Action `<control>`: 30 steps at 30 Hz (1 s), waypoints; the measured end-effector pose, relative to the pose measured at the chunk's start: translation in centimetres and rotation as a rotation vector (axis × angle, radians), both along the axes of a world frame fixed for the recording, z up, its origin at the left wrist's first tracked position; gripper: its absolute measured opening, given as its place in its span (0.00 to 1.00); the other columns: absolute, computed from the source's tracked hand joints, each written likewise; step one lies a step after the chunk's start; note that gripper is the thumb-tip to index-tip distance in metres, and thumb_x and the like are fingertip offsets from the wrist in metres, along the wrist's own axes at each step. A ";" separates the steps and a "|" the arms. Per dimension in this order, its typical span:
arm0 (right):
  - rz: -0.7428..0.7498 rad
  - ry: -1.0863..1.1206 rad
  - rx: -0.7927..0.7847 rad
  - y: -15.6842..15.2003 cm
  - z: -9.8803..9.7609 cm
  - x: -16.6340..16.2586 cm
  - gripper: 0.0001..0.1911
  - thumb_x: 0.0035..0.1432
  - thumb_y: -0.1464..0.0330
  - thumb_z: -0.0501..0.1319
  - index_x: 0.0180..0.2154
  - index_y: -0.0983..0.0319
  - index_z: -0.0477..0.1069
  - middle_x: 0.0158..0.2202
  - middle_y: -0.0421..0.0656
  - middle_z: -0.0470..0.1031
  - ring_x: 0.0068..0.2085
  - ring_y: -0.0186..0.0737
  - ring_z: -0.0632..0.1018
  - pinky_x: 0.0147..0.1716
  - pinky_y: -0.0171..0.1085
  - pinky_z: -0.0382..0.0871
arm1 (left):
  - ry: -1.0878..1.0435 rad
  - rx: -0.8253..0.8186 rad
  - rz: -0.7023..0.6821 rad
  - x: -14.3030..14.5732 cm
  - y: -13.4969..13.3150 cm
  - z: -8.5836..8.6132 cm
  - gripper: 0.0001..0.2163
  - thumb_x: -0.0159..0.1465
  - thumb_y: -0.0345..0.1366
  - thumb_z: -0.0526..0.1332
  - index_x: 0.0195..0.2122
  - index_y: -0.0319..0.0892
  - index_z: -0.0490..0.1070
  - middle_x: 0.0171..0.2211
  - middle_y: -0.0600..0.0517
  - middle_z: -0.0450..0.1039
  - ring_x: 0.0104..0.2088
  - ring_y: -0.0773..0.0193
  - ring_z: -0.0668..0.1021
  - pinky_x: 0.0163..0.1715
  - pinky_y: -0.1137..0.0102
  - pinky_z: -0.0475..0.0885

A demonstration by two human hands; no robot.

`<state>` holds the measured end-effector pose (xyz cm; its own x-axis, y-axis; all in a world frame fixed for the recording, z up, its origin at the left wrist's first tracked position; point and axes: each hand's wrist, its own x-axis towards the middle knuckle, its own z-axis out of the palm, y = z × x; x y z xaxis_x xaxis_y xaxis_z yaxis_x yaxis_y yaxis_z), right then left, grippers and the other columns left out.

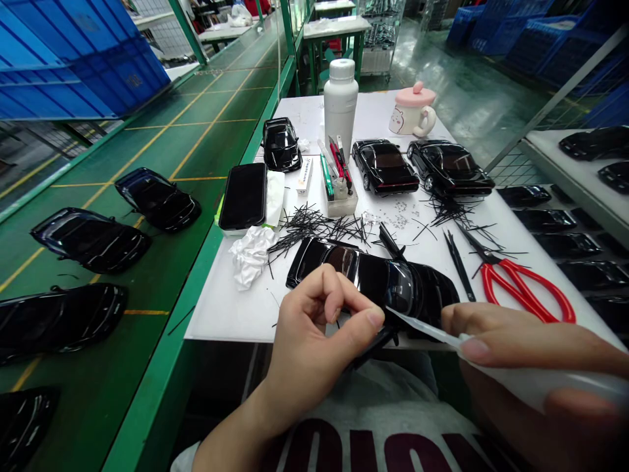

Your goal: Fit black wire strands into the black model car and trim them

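Observation:
A black model car (376, 272) lies on the white tabletop in front of me, with a door (390, 241) swung out on its far side. My left hand (319, 334) is at the car's near side, thumb and forefinger pinched together; anything between the tips is too small to make out. From the right, my right hand (531, 337) is closed around a translucent white squeeze bottle (535, 385) with a long thin nozzle. The nozzle's tip points at the car, close to my left fingertips. Part of the car's near side is hidden behind my left hand.
Red-handled scissors (528, 288) and black tweezers (459, 265) lie right of the car. Behind it are black strips (314, 226), a tool holder (343, 204), a phone (243, 196), a white bottle (341, 101) and a lidded mug (413, 111). More cars stand on the green conveyor (196, 141).

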<state>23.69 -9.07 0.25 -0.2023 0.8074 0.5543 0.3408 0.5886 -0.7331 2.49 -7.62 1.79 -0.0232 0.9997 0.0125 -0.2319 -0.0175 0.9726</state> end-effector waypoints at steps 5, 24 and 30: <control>0.030 -0.038 0.010 -0.2 -0.4 0.6 0.50 0.48 0.80 0.68 0.63 0.29 0.64 0.44 0.34 0.80 0.35 0.49 0.82 0.34 0.50 0.82 | -0.017 0.003 -0.027 -0.1 0.1 -0.1 0.20 0.62 0.29 0.69 0.25 0.44 0.54 0.26 0.57 0.73 0.29 0.68 0.73 0.33 0.72 0.69; 0.066 0.009 0.003 0.3 0.9 -1.2 0.44 0.50 0.78 0.69 0.60 0.31 0.69 0.36 0.30 0.81 0.35 0.44 0.82 0.33 0.42 0.80 | -0.055 0.002 -0.060 -0.4 0.1 -0.4 0.21 0.63 0.26 0.68 0.25 0.44 0.53 0.27 0.59 0.74 0.29 0.71 0.73 0.32 0.75 0.69; -0.198 0.337 -0.014 -0.3 0.7 -4.2 0.12 0.70 0.62 0.58 0.42 0.44 0.82 0.27 0.32 0.78 0.34 0.37 0.79 0.45 0.36 0.74 | -0.082 -0.017 -0.072 -0.5 0.0 -0.5 0.21 0.62 0.25 0.68 0.25 0.43 0.53 0.27 0.59 0.74 0.29 0.71 0.73 0.31 0.76 0.69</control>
